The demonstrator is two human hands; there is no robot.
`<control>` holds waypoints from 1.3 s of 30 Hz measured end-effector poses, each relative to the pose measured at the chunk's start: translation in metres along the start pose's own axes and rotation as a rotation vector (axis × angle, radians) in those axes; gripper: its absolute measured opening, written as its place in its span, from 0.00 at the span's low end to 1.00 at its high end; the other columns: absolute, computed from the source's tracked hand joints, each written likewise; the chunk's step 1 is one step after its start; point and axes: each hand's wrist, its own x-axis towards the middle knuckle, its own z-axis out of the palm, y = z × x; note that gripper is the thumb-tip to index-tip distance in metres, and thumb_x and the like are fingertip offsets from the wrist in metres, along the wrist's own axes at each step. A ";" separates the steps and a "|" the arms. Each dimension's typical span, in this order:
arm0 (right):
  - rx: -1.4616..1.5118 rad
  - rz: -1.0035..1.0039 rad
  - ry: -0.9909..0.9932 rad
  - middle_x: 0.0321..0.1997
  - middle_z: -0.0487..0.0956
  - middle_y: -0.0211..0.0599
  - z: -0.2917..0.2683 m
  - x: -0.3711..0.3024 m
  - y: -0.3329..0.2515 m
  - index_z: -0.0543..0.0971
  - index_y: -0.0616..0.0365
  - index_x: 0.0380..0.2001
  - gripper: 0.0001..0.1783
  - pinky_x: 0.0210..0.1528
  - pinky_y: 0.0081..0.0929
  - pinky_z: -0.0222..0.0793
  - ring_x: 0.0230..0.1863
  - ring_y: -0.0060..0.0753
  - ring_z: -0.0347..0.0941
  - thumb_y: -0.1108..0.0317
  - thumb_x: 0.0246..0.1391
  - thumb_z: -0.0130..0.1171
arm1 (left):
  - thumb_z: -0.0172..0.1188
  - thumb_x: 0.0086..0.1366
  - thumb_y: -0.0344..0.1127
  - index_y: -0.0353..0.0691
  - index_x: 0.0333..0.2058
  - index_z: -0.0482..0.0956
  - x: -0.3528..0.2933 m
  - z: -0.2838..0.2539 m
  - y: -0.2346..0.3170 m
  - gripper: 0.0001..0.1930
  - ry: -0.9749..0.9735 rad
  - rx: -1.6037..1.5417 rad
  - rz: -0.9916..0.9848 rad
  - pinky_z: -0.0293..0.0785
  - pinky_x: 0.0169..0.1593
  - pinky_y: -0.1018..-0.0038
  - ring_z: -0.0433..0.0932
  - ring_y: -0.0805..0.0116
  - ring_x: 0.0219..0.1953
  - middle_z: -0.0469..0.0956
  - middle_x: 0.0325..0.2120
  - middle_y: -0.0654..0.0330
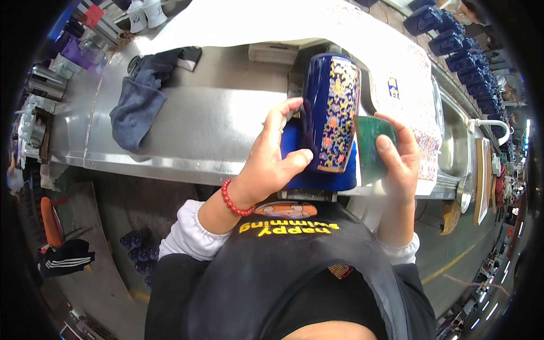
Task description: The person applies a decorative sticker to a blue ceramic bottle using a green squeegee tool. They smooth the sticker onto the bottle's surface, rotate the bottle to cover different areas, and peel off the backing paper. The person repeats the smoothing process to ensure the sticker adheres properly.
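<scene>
A glossy dark-blue cylindrical vessel [316,113] with a colourful floral band lies in front of me over a bright-blue surface [323,181]. My left hand [271,158] grips it from the left, thumb near its close end and fingers along its side. In my right hand [401,156] is a flat green scraper [369,147], pinched between thumb and fingers. The scraper's left edge is beside the decorated band; whether it touches cannot be told.
White paper sheets [243,22] with printed floral patterns cover the bench's far and right parts. A grey cloth [139,105] lies on the metal bench [221,113] at left. To the right are a sink [453,136] and tap [501,129]. Rows of blue vessels [447,42] stand beyond.
</scene>
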 end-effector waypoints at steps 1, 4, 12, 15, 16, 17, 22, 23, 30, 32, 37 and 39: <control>-0.003 0.013 -0.004 0.50 0.81 0.35 0.001 0.001 -0.001 0.74 0.66 0.59 0.23 0.55 0.20 0.69 0.50 0.20 0.75 0.70 0.63 0.63 | 0.56 0.61 0.28 0.29 0.66 0.58 0.003 -0.004 0.002 0.34 0.041 -0.021 0.028 0.50 0.72 0.69 0.59 0.64 0.68 0.63 0.63 0.50; 0.002 0.029 0.004 0.49 0.81 0.36 0.002 0.003 -0.004 0.74 0.66 0.58 0.23 0.55 0.20 0.69 0.50 0.21 0.75 0.71 0.61 0.64 | 0.55 0.62 0.28 0.29 0.63 0.63 0.009 -0.007 0.006 0.29 0.072 0.061 0.012 0.53 0.70 0.69 0.60 0.66 0.66 0.64 0.62 0.52; -0.297 -0.070 -0.075 0.43 0.83 0.36 0.000 0.020 -0.034 0.76 0.64 0.58 0.23 0.48 0.19 0.73 0.44 0.21 0.78 0.74 0.59 0.65 | 0.58 0.59 0.28 0.35 0.52 0.77 0.006 -0.002 0.029 0.20 0.113 0.375 0.147 0.63 0.63 0.60 0.70 0.50 0.54 0.74 0.52 0.49; -0.501 -0.137 -0.172 0.43 0.83 0.35 0.001 0.030 -0.049 0.77 0.64 0.56 0.23 0.48 0.19 0.72 0.44 0.21 0.78 0.74 0.58 0.65 | 0.57 0.61 0.30 0.33 0.54 0.77 0.003 -0.001 0.040 0.21 0.080 0.442 0.124 0.64 0.63 0.62 0.72 0.54 0.56 0.77 0.52 0.48; -0.549 -0.172 -0.186 0.43 0.83 0.35 0.002 0.033 -0.052 0.77 0.64 0.55 0.22 0.47 0.19 0.73 0.43 0.22 0.78 0.74 0.57 0.65 | 0.57 0.61 0.29 0.32 0.54 0.76 0.003 0.000 0.042 0.22 0.074 0.435 0.139 0.63 0.64 0.62 0.71 0.52 0.57 0.76 0.53 0.46; -0.608 -0.189 -0.192 0.43 0.83 0.35 0.004 0.036 -0.055 0.78 0.64 0.55 0.21 0.47 0.19 0.73 0.43 0.22 0.79 0.74 0.57 0.65 | 0.57 0.61 0.29 0.31 0.54 0.76 0.003 0.001 0.044 0.22 0.072 0.438 0.121 0.62 0.64 0.61 0.70 0.51 0.58 0.75 0.54 0.44; -0.565 -0.217 -0.233 0.44 0.82 0.35 0.014 0.047 -0.063 0.79 0.63 0.51 0.18 0.47 0.21 0.73 0.44 0.23 0.78 0.74 0.57 0.65 | 0.59 0.57 0.27 0.28 0.53 0.75 0.003 0.002 0.048 0.23 0.060 0.384 0.104 0.55 0.70 0.53 0.60 0.37 0.65 0.66 0.60 0.33; -0.594 -0.192 -0.264 0.46 0.81 0.34 0.013 0.048 -0.066 0.79 0.63 0.53 0.18 0.50 0.21 0.71 0.46 0.23 0.77 0.74 0.58 0.64 | 0.59 0.57 0.27 0.29 0.53 0.75 0.003 0.002 0.048 0.23 0.058 0.392 0.107 0.54 0.70 0.52 0.60 0.36 0.65 0.66 0.60 0.33; -0.673 -0.170 -0.344 0.47 0.83 0.35 0.015 0.052 -0.072 0.80 0.64 0.53 0.19 0.53 0.22 0.70 0.48 0.23 0.77 0.76 0.57 0.64 | 0.59 0.58 0.27 0.31 0.52 0.76 0.005 0.001 0.049 0.22 0.046 0.406 0.112 0.53 0.70 0.52 0.60 0.36 0.65 0.66 0.61 0.33; -0.693 -0.200 -0.356 0.47 0.83 0.36 0.016 0.054 -0.073 0.80 0.64 0.53 0.19 0.53 0.22 0.71 0.49 0.24 0.78 0.76 0.57 0.64 | 0.59 0.57 0.27 0.32 0.52 0.76 0.005 0.001 0.050 0.21 0.046 0.386 0.097 0.54 0.70 0.53 0.60 0.37 0.65 0.66 0.61 0.33; -0.700 -0.193 -0.370 0.47 0.83 0.37 0.018 0.058 -0.077 0.81 0.63 0.52 0.18 0.53 0.22 0.71 0.48 0.25 0.78 0.76 0.57 0.64 | 0.59 0.57 0.26 0.33 0.50 0.77 0.007 -0.001 0.050 0.20 0.082 0.311 0.051 0.54 0.70 0.55 0.61 0.40 0.66 0.66 0.62 0.36; -0.696 -0.187 -0.368 0.47 0.83 0.37 0.019 0.059 -0.077 0.81 0.63 0.52 0.18 0.53 0.22 0.71 0.48 0.25 0.78 0.76 0.57 0.64 | 0.59 0.56 0.25 0.34 0.50 0.77 0.008 -0.001 0.048 0.20 0.092 0.367 0.070 0.55 0.69 0.55 0.61 0.42 0.66 0.66 0.61 0.37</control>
